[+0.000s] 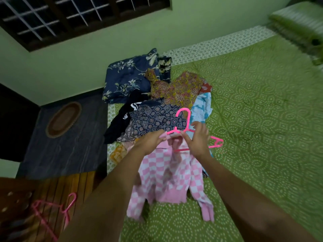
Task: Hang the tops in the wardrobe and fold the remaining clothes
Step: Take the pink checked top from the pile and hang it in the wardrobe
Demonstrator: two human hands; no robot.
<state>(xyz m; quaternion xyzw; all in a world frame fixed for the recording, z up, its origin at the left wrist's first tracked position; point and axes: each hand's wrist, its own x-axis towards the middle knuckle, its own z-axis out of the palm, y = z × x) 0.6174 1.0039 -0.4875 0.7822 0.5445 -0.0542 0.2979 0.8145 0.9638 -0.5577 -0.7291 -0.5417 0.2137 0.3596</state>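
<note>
A pink-and-white checked top (167, 179) hangs in front of me over the green bed (262, 119). My left hand (150, 141) grips its collar at the left shoulder. My right hand (198, 138) holds a pink plastic hanger (182, 116) at the neck, with the hanger's left arm inside the collar and its right arm sticking out beyond my hand. A heap of clothes (157, 117) lies behind: a dark patterned garment, a black one, a mustard floral one (176, 89) and a light blue one (201, 109).
A folded navy floral blanket (127, 77) lies at the bed's far left corner. More pink hangers (52, 212) rest on a wooden surface at lower left. A brown oval mat (63, 119) lies on the dark floor. A rolled green bedding (300, 27) sits at top right.
</note>
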